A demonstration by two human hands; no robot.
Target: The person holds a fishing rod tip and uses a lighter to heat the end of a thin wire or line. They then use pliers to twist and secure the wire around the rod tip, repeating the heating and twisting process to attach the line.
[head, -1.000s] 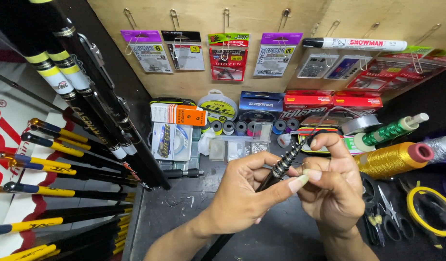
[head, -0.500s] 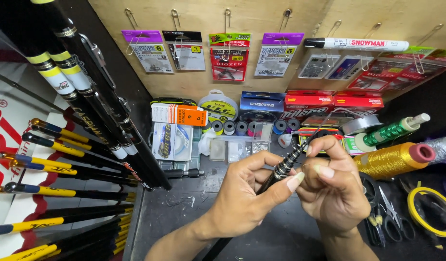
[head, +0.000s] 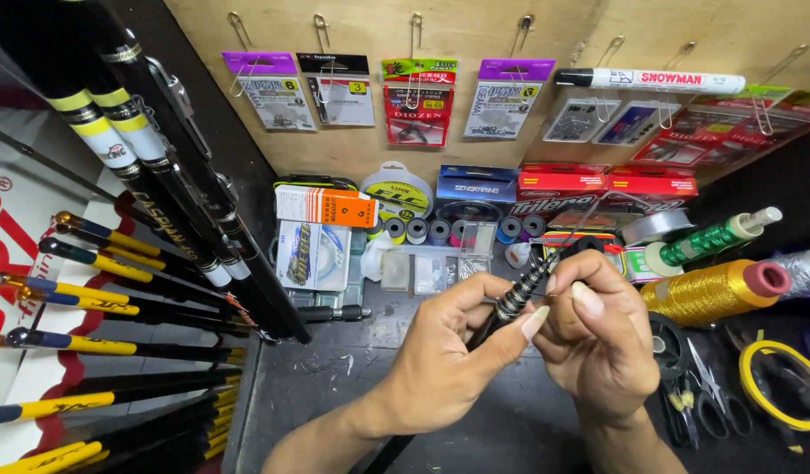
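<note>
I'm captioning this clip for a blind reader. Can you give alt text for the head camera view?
Two bare hands, left hand and right hand, pinch a slim dark rod over a dark workbench. Black-and-yellow fishing rods lean at left; thread spools, scissors and hanging hook packets surround them.

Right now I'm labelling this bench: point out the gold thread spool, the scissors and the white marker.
gold thread spool (head: 708,291), head view, wound middle.
scissors (head: 709,397), head view, near pivot.
white marker (head: 664,81), head view, barrel middle.

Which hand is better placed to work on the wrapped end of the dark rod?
Probably the right hand: its fingertips sit at the wrapped end of the dark rod, while the left hand grips the rod lower down.
</note>
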